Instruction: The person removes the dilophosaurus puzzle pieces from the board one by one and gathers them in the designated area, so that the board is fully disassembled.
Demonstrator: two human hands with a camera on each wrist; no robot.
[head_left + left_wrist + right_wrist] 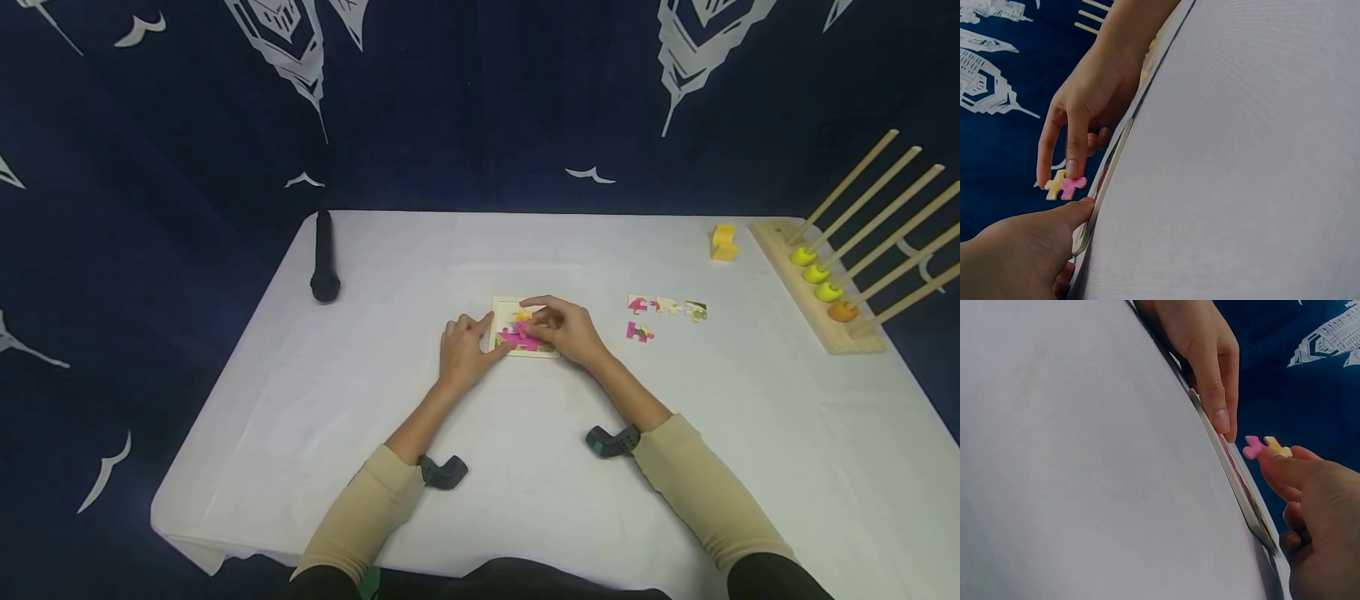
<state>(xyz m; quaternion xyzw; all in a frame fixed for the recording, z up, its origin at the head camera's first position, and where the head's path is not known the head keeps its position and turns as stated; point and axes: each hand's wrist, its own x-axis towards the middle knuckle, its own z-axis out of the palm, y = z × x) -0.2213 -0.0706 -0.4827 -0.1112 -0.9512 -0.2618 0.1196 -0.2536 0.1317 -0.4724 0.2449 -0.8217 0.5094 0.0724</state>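
Note:
A small jigsaw board (506, 302) with a pale border lies on the white table, partly filled with pink pieces and partly hidden by both hands. My left hand (463, 352) rests at its left side, index finger by the upper left corner and thumb on the lower edge. Over the board, my right hand (567, 330) pinches a pink-and-yellow jigsaw piece (1072, 186) between thumb and fingers. In the right wrist view, this piece is held up just off the board's surface. Several loose jigsaw pieces (667, 306) lie to the right of the board.
At the right edge stands a wooden rack (797, 283) with upright pegs, some carrying yellow and orange beads. A yellow block (723, 243) sits near the back edge. Towards the back left lies a black microphone-shaped object (324, 258). A dark blue patterned curtain (480, 108) hangs behind.

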